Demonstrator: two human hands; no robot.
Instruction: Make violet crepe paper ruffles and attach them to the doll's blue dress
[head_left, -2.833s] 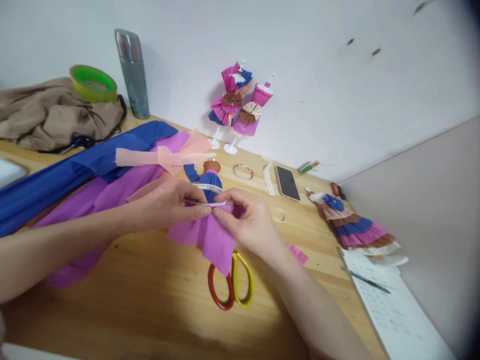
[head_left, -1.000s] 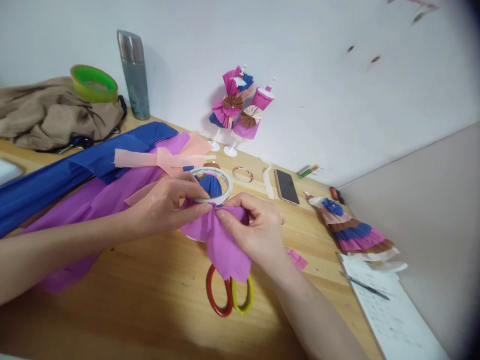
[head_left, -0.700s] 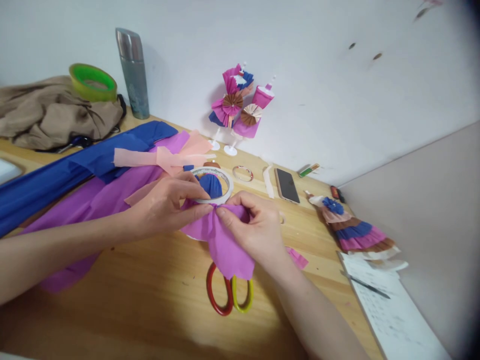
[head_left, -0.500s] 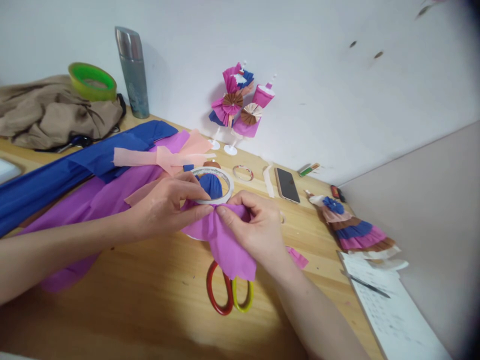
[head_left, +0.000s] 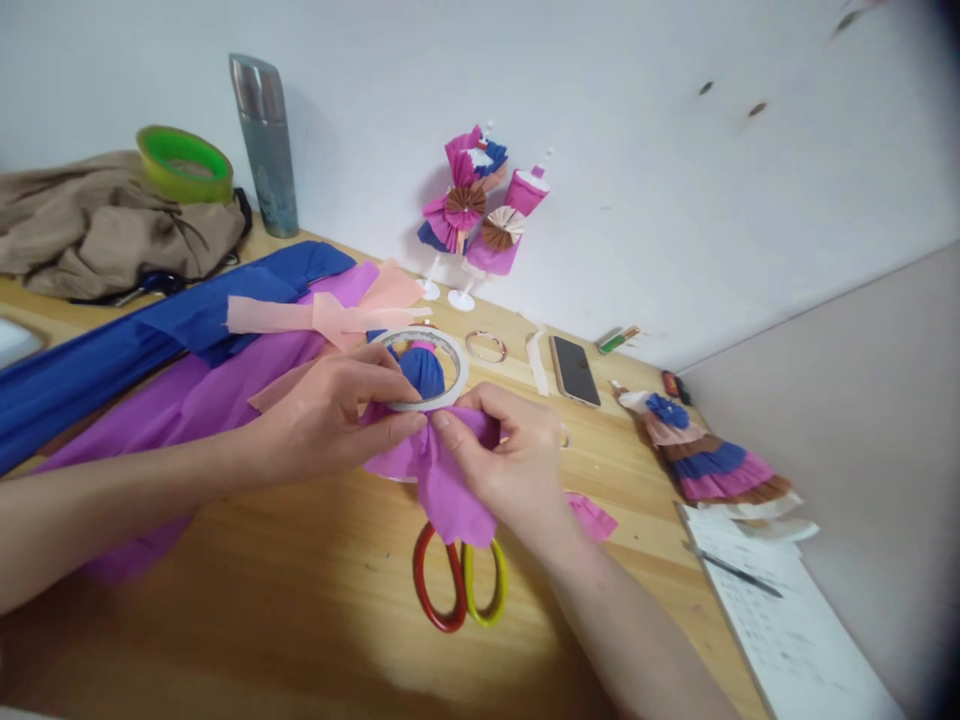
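My left hand (head_left: 322, 415) is closed, its fingers on the near rim of a white roll of tape (head_left: 460, 362) and its thumb against a gathered strip of purple crepe paper (head_left: 457, 500). The thumb and fingers of my right hand (head_left: 517, 450) pinch the same strip just beside the left thumb, folding it into pleats. The strip's loose end hangs down over a pair of scissors (head_left: 421, 585) with one red and one yellow handle; their blades are hidden. Through the roll's opening shows a rounded blue paper piece (head_left: 424, 374) with a pink band.
Long blue crepe paper (head_left: 172, 310) and peach strips (head_left: 277, 315) lie at left, near a tumbler (head_left: 268, 160). Small dressed stands (head_left: 465, 205) are by the wall. A phone (head_left: 576, 370), a layered paper dress (head_left: 712, 460) and a notebook (head_left: 780, 610) with a pen are at right.
The hanging end of the purple strip has drawn up and left a little, more bunched between my fingers. The tape roll has tipped slightly, showing more of the pink band behind it.
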